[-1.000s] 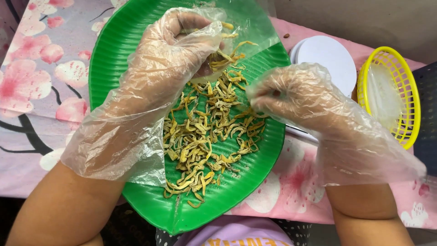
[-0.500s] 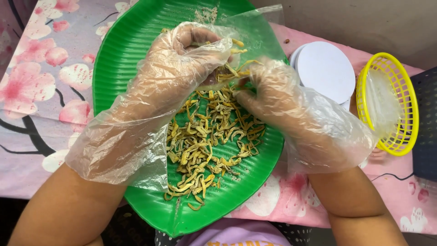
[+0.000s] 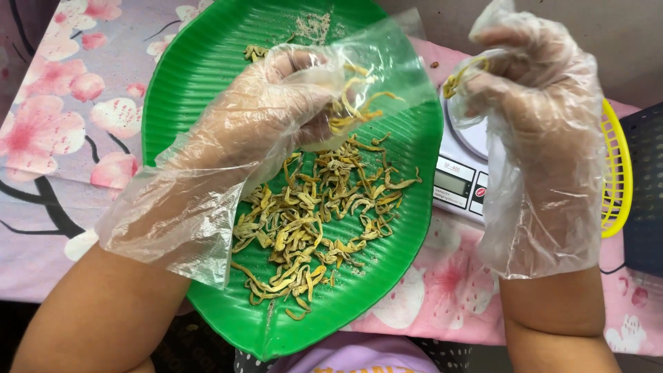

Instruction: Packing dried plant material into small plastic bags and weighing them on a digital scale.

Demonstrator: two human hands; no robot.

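Floral tablecloth (image 3: 48, 131) underlay our leaf-shaped green tray (image 3: 207, 62); left hand (image 3: 276, 110) clutched dried yellow strips (image 3: 311, 214), right hand (image 3: 532, 103) pinched one over the kitchen scale (image 3: 459, 176) off the tray's right edge

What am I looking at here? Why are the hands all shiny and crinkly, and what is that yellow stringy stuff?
You see what a person sees: the camera sits on their head and looks down at their own two hands. The hands look crinkly because they wear loose, see-through plastic gloves. The left hand holds a small bunch of yellow dried strips over a big green leaf-shaped tray. More strips lie piled on the tray. The right hand pinches a few strips above a small white kitchen scale. Beside it is a yellow plastic basket. Everything rests on a pink flowery tablecloth.
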